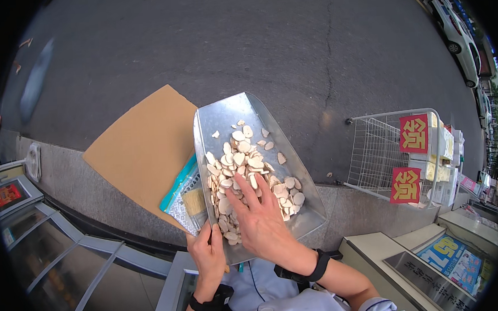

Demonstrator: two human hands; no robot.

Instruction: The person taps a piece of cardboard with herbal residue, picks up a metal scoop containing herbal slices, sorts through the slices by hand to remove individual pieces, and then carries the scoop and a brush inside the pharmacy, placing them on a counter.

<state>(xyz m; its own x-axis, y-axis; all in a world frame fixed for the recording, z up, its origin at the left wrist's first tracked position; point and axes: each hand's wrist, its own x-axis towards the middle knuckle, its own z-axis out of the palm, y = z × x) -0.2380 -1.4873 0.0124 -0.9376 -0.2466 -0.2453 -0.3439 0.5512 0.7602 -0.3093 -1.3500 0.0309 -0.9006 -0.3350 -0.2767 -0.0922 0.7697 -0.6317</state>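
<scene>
A sheet-metal scoop-shaped tray (pixel 238 109) is held in front of me, with a heap of pale dried slices (pixel 255 162) inside, perhaps a sliced root. My left hand (pixel 206 249) grips the tray's near left edge, thumb uppermost. Beside its fingertips are a pale-bristled brush (pixel 194 202) and a patterned plastic bag (pixel 182 185) with a teal edge. A flat cardboard sheet (pixel 143 148) lies behind these. Whether my left fingers also hold them I cannot tell. My right hand (pixel 263 220) rests on the slices, fingers spread; the area under its palm is hidden.
To the right a wire cart (pixel 369 149) carries boxes and red signs with writing. Glass-fronted cases (pixel 86 274) stand at lower left. A ledge with a metal plaque (pixel 428 277) is at lower right. Beyond the kerb is an asphalt road (pixel 234 42); a white car (pixel 456 39) stands far right.
</scene>
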